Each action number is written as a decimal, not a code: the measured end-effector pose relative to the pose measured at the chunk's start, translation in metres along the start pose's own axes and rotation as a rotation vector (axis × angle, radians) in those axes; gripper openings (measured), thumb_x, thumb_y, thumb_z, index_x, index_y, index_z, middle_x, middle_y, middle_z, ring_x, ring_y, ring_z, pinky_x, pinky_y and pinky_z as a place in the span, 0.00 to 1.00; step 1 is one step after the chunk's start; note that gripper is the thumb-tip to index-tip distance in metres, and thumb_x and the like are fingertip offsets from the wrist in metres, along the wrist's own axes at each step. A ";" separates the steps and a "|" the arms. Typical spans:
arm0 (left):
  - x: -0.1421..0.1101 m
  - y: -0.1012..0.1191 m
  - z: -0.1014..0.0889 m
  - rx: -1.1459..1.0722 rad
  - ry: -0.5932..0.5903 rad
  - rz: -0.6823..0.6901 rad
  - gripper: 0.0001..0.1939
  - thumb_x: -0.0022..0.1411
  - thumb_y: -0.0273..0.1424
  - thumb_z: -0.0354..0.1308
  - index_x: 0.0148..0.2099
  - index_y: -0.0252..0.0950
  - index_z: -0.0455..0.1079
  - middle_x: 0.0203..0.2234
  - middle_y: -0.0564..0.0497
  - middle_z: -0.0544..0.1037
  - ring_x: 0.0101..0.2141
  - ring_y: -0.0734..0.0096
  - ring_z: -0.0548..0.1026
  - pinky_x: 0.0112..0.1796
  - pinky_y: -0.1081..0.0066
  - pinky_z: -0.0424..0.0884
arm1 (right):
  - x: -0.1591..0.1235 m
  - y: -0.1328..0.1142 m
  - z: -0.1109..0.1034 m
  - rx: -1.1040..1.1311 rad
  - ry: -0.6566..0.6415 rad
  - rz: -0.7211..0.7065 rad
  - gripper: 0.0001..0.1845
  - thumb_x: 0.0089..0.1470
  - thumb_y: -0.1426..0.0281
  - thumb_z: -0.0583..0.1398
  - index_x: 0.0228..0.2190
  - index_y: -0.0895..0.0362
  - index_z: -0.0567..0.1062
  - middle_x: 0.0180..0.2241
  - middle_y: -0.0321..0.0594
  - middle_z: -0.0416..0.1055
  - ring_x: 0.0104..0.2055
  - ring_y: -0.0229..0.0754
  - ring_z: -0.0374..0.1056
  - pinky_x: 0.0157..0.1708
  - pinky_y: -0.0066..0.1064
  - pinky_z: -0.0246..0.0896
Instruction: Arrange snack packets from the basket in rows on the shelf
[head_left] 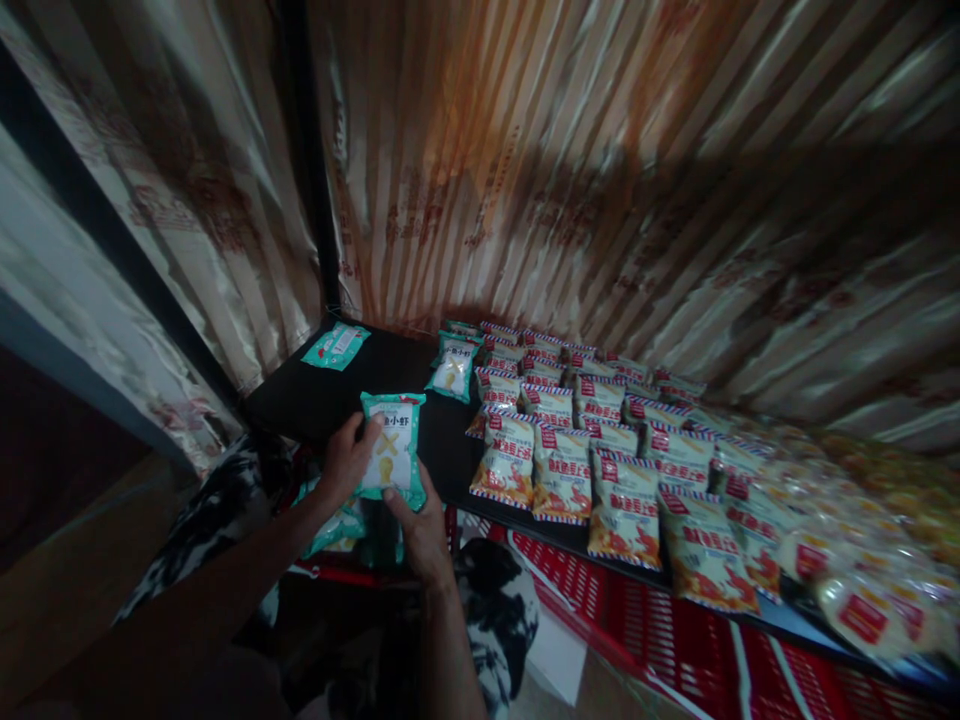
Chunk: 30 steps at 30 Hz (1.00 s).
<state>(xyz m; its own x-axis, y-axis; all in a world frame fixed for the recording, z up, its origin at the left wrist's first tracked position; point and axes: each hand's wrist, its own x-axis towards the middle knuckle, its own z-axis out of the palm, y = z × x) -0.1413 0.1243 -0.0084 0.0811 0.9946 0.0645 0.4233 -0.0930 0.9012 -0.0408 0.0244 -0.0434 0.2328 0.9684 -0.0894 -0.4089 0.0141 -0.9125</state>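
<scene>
Gripped by left hand (351, 456) and right hand (423, 527), teal packet (391, 452): probably light, slick, crushable; best held by top seam (394, 399), above the grip.

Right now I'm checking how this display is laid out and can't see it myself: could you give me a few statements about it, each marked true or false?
1. The left hand and right hand both touch the same green-edged bag. True.
2. The striped-edge bags are left of the held bag. False: the striped-edge bags are to its right.
3. A green packet lies near the back left corner of the black surface. True.
4. The basket below the striped-edge bags is blue. False: that basket is red.
5. A pleated curtain hangs behind the black surface. True.
</scene>
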 end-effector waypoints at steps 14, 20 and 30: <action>0.004 0.000 0.009 0.038 0.185 0.087 0.21 0.56 0.43 0.55 0.47 0.35 0.64 0.38 0.46 0.73 0.38 0.64 0.73 0.39 0.67 0.69 | 0.000 -0.007 -0.002 -0.083 0.064 -0.024 0.36 0.46 0.64 0.64 0.56 0.54 0.61 0.49 0.40 0.71 0.47 0.43 0.69 0.49 0.37 0.64; 0.004 0.001 0.010 0.052 0.197 0.127 0.17 0.58 0.41 0.53 0.45 0.36 0.64 0.36 0.47 0.71 0.37 0.65 0.72 0.39 0.66 0.69 | -0.001 -0.016 0.001 -0.128 0.093 -0.051 0.37 0.46 0.64 0.64 0.56 0.54 0.62 0.51 0.40 0.68 0.49 0.44 0.68 0.49 0.37 0.64; -0.001 0.001 0.008 -0.010 0.154 0.148 0.13 0.60 0.39 0.51 0.41 0.36 0.65 0.34 0.48 0.72 0.36 0.67 0.72 0.38 0.67 0.68 | -0.001 -0.016 0.001 -0.208 0.111 -0.111 0.34 0.47 0.65 0.63 0.56 0.55 0.63 0.54 0.39 0.65 0.54 0.46 0.63 0.55 0.38 0.58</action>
<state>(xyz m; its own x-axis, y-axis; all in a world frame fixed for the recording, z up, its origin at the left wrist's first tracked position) -0.1339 0.1229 -0.0107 0.0023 0.9653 0.2611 0.4080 -0.2393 0.8810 -0.0352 0.0235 -0.0289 0.3665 0.9303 -0.0173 -0.1878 0.0557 -0.9806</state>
